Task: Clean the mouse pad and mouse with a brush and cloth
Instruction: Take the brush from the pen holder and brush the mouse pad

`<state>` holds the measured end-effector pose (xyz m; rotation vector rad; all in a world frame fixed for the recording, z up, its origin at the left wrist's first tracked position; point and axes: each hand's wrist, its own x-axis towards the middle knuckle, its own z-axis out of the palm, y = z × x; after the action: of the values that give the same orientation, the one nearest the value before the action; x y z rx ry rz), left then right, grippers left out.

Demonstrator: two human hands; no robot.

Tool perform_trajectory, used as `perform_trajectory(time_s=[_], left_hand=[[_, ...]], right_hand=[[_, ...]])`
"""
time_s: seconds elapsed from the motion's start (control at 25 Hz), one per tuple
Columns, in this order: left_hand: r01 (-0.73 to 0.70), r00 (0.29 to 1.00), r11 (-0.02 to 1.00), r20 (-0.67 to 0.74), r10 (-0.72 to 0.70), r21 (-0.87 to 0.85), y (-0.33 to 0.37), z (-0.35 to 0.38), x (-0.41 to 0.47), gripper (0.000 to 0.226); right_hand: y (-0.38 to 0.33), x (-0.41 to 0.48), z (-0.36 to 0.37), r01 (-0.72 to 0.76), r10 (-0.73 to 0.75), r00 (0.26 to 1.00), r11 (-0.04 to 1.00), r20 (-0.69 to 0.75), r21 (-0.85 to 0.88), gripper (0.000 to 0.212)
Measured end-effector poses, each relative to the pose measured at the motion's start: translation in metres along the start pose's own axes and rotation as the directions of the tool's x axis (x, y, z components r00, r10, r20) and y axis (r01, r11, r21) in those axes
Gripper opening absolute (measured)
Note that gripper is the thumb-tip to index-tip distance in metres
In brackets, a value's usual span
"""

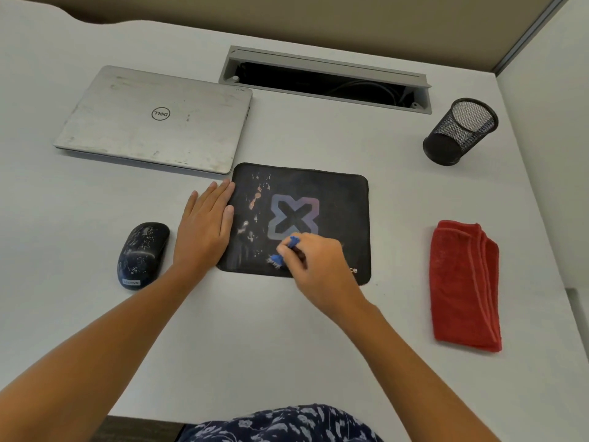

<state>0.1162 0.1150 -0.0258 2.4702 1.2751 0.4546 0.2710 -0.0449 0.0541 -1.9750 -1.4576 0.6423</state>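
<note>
A black mouse pad with a purple X logo lies in the middle of the desk, with crumbs and stains on its left part. My left hand lies flat with straight fingers on the pad's left edge. My right hand grips a small blue brush, whose bristles touch the pad near its front edge. A black mouse speckled with white dirt sits on the desk left of my left hand. A folded red cloth lies to the right of the pad.
A closed silver laptop lies behind the pad on the left. A cable slot opens in the desk at the back. A black mesh pen cup stands at the back right. A partition wall rises at the right.
</note>
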Motion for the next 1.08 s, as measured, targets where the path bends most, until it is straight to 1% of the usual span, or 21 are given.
perform_trajectory(time_s=[0.08, 0.12, 0.16, 0.24, 0.28, 0.32, 0.36, 0.4, 0.48, 0.52, 0.56, 0.6, 0.64, 0.68, 0.72, 0.76, 0.8, 0.88, 0.96, 1.0, 1.08], left_hand=[[0.003, 1.000, 1.000, 0.000, -0.003, -0.009, 0.000, 0.000, 0.000, 0.051], [0.006, 1.000, 1.000, -0.001, -0.006, -0.017, 0.000, 0.000, 0.000, 0.051], [0.007, 1.000, 1.000, -0.002, -0.007, -0.024, 0.000, 0.000, 0.000, 0.051], [0.008, 1.000, 1.000, -0.005, -0.008, -0.024, 0.000, 0.000, 0.001, 0.051], [0.008, 1.000, 1.000, -0.005, -0.008, -0.020, 0.000, 0.000, 0.000, 0.051], [0.006, 1.000, 1.000, -0.003, -0.006, -0.016, -0.001, 0.001, 0.000, 0.051], [0.005, 1.000, 1.000, -0.003, -0.005, -0.013, 0.000, 0.001, 0.000, 0.051], [0.004, 1.000, 1.000, -0.004, -0.004, -0.014, 0.000, 0.001, 0.000, 0.051], [0.003, 1.000, 1.000, -0.010, -0.003, -0.020, -0.001, 0.000, -0.001, 0.051], [0.002, 1.000, 1.000, -0.011, -0.002, -0.021, 0.000, 0.000, -0.001, 0.051], [0.003, 1.000, 1.000, -0.011, -0.003, -0.022, 0.000, 0.000, -0.001, 0.051], [0.004, 1.000, 1.000, -0.010, -0.004, -0.023, 0.000, 0.000, -0.001, 0.051], [0.005, 1.000, 1.000, -0.009, -0.005, -0.025, 0.000, 0.000, -0.001, 0.051], [0.005, 1.000, 1.000, -0.007, -0.005, -0.025, 0.001, 0.000, -0.001, 0.051], [0.004, 1.000, 1.000, -0.008, -0.004, -0.023, 0.001, 0.000, -0.001, 0.051], [0.001, 1.000, 1.000, -0.010, -0.001, -0.021, 0.000, 0.000, 0.000, 0.050], [-0.001, 1.000, 1.000, -0.011, 0.001, -0.019, -0.001, 0.000, 0.000, 0.050], [-0.005, 1.000, 1.000, -0.012, 0.004, -0.015, -0.002, 0.001, 0.000, 0.050], [-0.005, 1.000, 1.000, -0.013, 0.005, -0.011, -0.001, 0.001, 0.000, 0.050], [-0.003, 1.000, 1.000, -0.012, 0.003, -0.013, -0.001, 0.002, 0.000, 0.050], [-0.003, 1.000, 1.000, -0.013, 0.003, -0.015, -0.001, 0.002, 0.000, 0.050]], right_hand=[[0.012, -0.009, -0.009, -0.091, 0.095, 0.994, 0.993, -0.047, 0.081, 0.020], [0.024, -0.018, -0.021, -0.161, 0.167, 0.982, 0.984, -0.089, 0.074, 0.019], [0.038, -0.029, -0.035, -0.223, 0.221, 0.959, 0.975, -0.177, 0.007, 0.019], [0.060, -0.050, -0.064, -0.328, 0.228, 0.878, 0.927, -0.422, -0.183, 0.020], [0.064, -0.057, -0.071, -0.360, 0.216, 0.830, 0.912, -0.514, -0.199, 0.020], [0.061, -0.059, -0.071, -0.361, 0.220, 0.799, 0.920, -0.560, -0.153, 0.018], [0.054, -0.057, -0.064, -0.330, 0.236, 0.797, 0.941, -0.555, -0.073, 0.014], [0.043, -0.052, -0.052, -0.274, 0.244, 0.826, 0.962, -0.508, 0.016, 0.009], [0.022, -0.045, -0.024, -0.194, 0.248, 0.907, 0.964, -0.340, 0.184, 0.005], [0.017, -0.045, -0.014, -0.170, 0.234, 0.929, 0.958, -0.286, 0.230, 0.007], [0.018, -0.048, -0.009, -0.158, 0.217, 0.936, 0.963, -0.278, 0.219, 0.008], [0.024, -0.051, -0.010, -0.171, 0.212, 0.923, 0.974, -0.320, 0.150, 0.008], [0.033, -0.057, -0.016, -0.221, 0.219, 0.891, 0.974, -0.398, 0.042, 0.008], [0.044, -0.064, -0.025, -0.303, 0.231, 0.838, 0.950, -0.494, -0.070, 0.007], [0.051, -0.070, -0.034, -0.384, 0.233, 0.777, 0.912, -0.585, -0.146, 0.007], [0.054, -0.073, -0.040, -0.418, 0.223, 0.735, 0.892, -0.640, -0.170, 0.006], [0.051, -0.073, -0.041, -0.398, 0.212, 0.736, 0.904, -0.643, -0.157, 0.005], [0.037, -0.068, -0.029, -0.263, 0.196, 0.826, 0.963, -0.529, -0.054, 0.006], [0.028, -0.066, -0.016, -0.209, 0.216, 0.888, 0.976, -0.406, 0.063, 0.008], [0.031, -0.068, -0.016, -0.242, 0.240, 0.885, 0.969, -0.399, 0.046, 0.008], [0.047, -0.073, -0.027, -0.385, 0.296, 0.801, 0.920, -0.521, -0.069, 0.011]])
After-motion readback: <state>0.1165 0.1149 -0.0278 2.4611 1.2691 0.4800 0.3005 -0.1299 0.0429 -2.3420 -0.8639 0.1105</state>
